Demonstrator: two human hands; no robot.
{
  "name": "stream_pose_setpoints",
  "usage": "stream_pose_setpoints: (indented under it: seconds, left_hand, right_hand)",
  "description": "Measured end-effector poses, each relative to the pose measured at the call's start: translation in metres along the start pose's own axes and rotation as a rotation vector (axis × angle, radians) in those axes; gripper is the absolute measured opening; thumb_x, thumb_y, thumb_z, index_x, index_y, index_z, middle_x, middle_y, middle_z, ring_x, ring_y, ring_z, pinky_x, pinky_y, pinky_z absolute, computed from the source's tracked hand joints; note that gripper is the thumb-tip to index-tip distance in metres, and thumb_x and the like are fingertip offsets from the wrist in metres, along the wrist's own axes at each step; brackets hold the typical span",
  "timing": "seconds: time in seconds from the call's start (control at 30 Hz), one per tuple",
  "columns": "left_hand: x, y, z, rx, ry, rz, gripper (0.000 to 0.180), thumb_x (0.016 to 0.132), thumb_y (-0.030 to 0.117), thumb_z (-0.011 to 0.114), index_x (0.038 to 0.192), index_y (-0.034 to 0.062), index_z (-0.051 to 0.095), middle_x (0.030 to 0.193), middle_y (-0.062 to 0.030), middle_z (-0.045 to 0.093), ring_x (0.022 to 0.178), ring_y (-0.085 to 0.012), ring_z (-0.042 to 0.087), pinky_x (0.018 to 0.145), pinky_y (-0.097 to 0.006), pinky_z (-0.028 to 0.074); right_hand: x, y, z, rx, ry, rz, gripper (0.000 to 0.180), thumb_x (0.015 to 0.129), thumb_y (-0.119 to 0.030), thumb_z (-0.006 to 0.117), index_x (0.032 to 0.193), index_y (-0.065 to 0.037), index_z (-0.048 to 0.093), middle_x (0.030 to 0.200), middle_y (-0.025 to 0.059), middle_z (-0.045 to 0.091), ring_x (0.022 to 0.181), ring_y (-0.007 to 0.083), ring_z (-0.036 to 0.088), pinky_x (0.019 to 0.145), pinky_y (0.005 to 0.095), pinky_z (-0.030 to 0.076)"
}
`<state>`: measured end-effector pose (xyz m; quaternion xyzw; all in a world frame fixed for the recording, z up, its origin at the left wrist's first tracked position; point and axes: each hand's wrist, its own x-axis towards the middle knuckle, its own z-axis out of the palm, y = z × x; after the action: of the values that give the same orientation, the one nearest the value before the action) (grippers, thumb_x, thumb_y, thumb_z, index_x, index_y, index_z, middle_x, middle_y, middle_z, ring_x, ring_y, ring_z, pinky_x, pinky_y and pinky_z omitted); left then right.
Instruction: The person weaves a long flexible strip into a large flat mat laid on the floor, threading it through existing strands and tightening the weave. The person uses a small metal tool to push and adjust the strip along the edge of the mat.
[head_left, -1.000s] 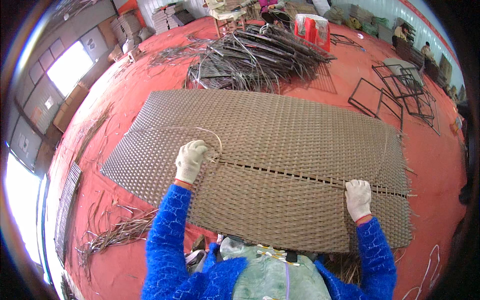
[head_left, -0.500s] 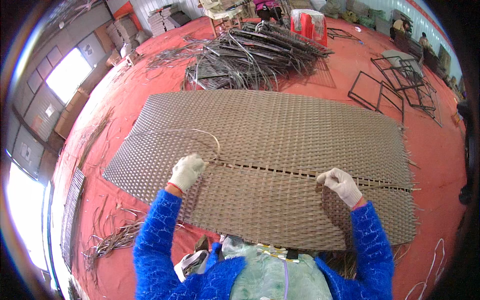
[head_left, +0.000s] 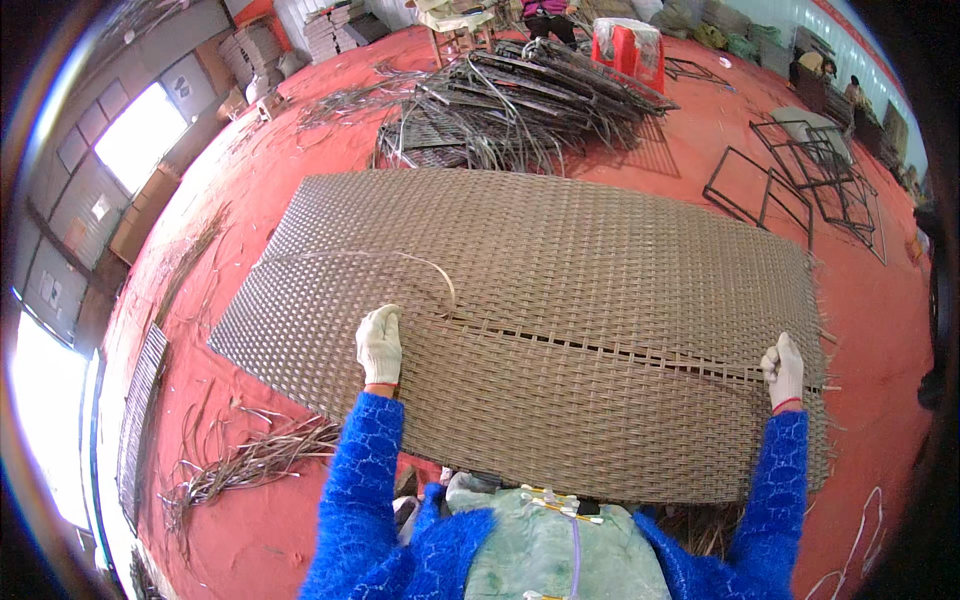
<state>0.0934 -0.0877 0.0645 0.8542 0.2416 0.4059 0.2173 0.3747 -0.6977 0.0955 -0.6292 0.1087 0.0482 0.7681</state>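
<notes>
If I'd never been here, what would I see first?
The huge brown woven panel in the middle, with a dark gap running across it to the right. White gloves cover the left hand and right hand, both over the panel. Behind it, a messy dark pile sits on the red floor.

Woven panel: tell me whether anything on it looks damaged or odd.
A dark gap slits the panel from near its middle toward the right hand, breaking the close weave; whether it is damage, I can't tell. A pale strip curves over the surface to the gap's left end, outside the weave.
</notes>
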Motion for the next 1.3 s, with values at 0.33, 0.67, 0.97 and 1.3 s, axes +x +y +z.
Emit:
stream_pose_setpoints:
  seconds: [0.33,0.67,0.97,1.3]
  left_hand:
    - [-0.086,-0.031,-0.112,0.663,0.454,-0.225,0.04,0.079,0.01,0.071,0.116,0.0019,0.059,0.111,-0.0142,0.064,0.107,-0.0294,0.058,0.095,-0.04,0.044]
    - [-0.127,-0.071,-0.093,-1.131,0.326,-1.037,0.055,0.097,0.045,0.047,0.127,0.0003,0.055,0.127,-0.0102,0.058,0.11,-0.0251,0.057,0.097,-0.037,0.045]
    - [-0.099,-0.106,-0.094,-0.901,0.436,-0.978,0.052,0.096,0.043,0.05,0.124,-0.0001,0.056,0.12,-0.0122,0.063,0.102,-0.0291,0.062,0.09,-0.043,0.049]
    - [-0.056,-0.065,-0.115,0.762,0.05,-0.878,0.057,0.092,0.049,0.046,0.101,-0.0039,0.067,0.1,-0.0221,0.069,0.094,-0.0359,0.064,0.082,-0.046,0.049]
  right_hand:
    - [-0.05,0.015,0.021,-1.483,-0.274,-0.908,0.016,0.074,-0.023,0.069,0.08,-0.011,0.063,0.083,0.0086,0.062,0.082,0.0295,0.059,0.072,0.043,0.045]
    - [-0.074,0.021,0.101,-1.605,-0.479,-0.704,0.021,0.08,-0.033,0.067,0.08,-0.012,0.061,0.079,0.0073,0.065,0.08,0.0292,0.062,0.075,0.0431,0.045]
    - [-0.096,0.006,0.086,-1.469,-0.449,-0.593,0.019,0.083,-0.031,0.067,0.087,-0.014,0.061,0.076,0.0098,0.066,0.074,0.0321,0.065,0.066,0.0447,0.05]
    - [-0.103,0.015,0.086,-1.09,-0.662,-0.307,0.026,0.083,-0.034,0.065,0.083,-0.007,0.064,0.077,0.0126,0.065,0.072,0.0274,0.063,0.068,0.0369,0.049]
